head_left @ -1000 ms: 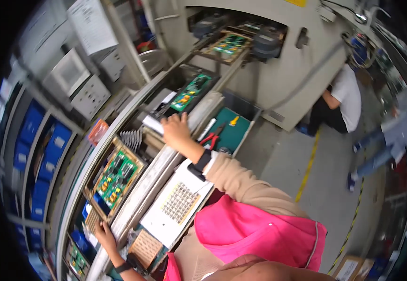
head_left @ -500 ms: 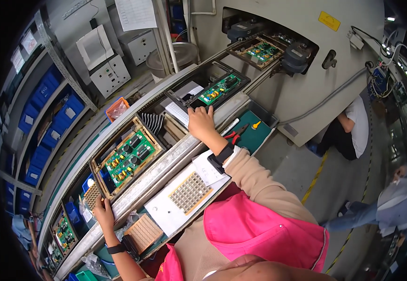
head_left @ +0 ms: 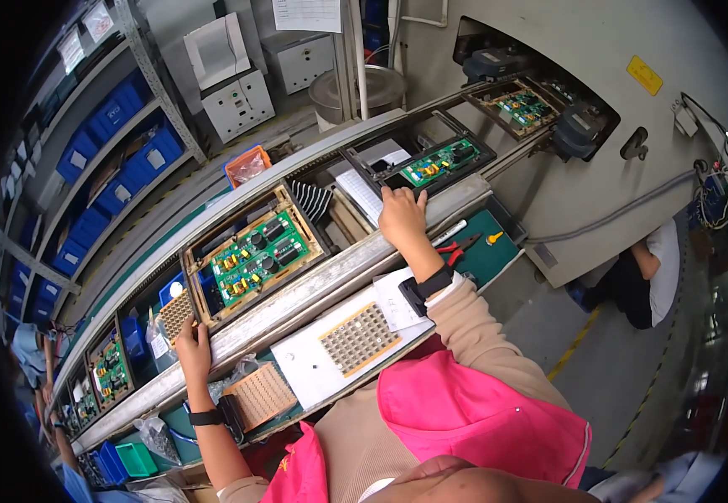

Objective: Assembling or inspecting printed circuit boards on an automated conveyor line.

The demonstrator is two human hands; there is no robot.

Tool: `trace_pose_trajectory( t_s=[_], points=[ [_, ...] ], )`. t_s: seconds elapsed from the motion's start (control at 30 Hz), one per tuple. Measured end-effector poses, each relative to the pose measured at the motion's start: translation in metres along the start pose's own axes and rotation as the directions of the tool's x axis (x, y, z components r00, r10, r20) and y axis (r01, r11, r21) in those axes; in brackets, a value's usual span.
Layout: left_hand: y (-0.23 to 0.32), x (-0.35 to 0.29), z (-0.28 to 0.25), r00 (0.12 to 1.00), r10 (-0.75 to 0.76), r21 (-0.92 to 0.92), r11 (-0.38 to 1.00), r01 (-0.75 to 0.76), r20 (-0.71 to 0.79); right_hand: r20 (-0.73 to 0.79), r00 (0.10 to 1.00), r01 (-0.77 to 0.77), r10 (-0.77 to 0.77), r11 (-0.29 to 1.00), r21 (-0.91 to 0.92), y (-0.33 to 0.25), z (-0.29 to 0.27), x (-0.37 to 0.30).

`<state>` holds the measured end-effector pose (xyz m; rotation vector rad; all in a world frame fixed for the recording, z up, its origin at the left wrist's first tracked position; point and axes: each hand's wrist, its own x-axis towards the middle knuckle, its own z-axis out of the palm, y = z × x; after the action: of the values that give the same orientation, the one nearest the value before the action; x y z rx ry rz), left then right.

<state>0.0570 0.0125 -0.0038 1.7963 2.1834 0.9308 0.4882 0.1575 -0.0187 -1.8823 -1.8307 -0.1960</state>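
Observation:
My left hand (head_left: 192, 345) rests at the near left corner of a wooden-edged carrier frame (head_left: 318, 235), thumb and fingertips apart. Inside that frame lies a green circuit board (head_left: 259, 256) with black round parts and yellow components. My right hand (head_left: 403, 220) reaches over the conveyor's near rail (head_left: 356, 264). Its slightly spread fingers touch the near edge of a dark carrier frame (head_left: 481, 138), which bears a smaller green circuit board (head_left: 439, 162). The fingertips of both hands are partly hidden.
The conveyor leads into a grey machine (head_left: 586, 201). On the near bench lie a grid of small parts (head_left: 360, 339), a brown perforated board (head_left: 259, 394), red-handled pliers (head_left: 458, 248) and a white marker (head_left: 450, 230). Beyond stand an orange bin (head_left: 247, 168) and blue shelf bins (head_left: 118, 194). A person crouches (head_left: 632, 272) at right.
The view has turned, so the conveyor and machine sit farther right. Both hands keep about the same places on the frames. A person at right has moved toward the picture's lower edge.

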Motion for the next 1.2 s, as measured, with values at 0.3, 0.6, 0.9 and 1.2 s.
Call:
trace_pose_trajectory(
  t_s=[0.3,0.6,0.9,1.2],
  points=[
    [-0.015,0.001,0.005,0.999,0.038,0.039,0.999,-0.036,-0.029,0.089,0.994,-0.07,0.07,0.998,-0.005,0.006,0.001,0.016],
    [-0.006,-0.001,0.0,1.0,0.013,0.06,0.998,-0.011,-0.021,0.182,0.97,-0.146,0.16,0.985,-0.089,0.02,-0.002,0.031],
    [-0.009,0.0,0.004,0.996,0.079,0.038,0.996,-0.077,-0.047,0.234,0.947,-0.183,0.219,0.969,-0.167,0.029,-0.005,0.043],
    [-0.019,-0.001,0.004,0.996,0.063,0.031,0.998,-0.061,-0.059,0.486,0.828,-0.129,0.28,0.939,-0.32,0.022,-0.014,0.072]
  ],
)
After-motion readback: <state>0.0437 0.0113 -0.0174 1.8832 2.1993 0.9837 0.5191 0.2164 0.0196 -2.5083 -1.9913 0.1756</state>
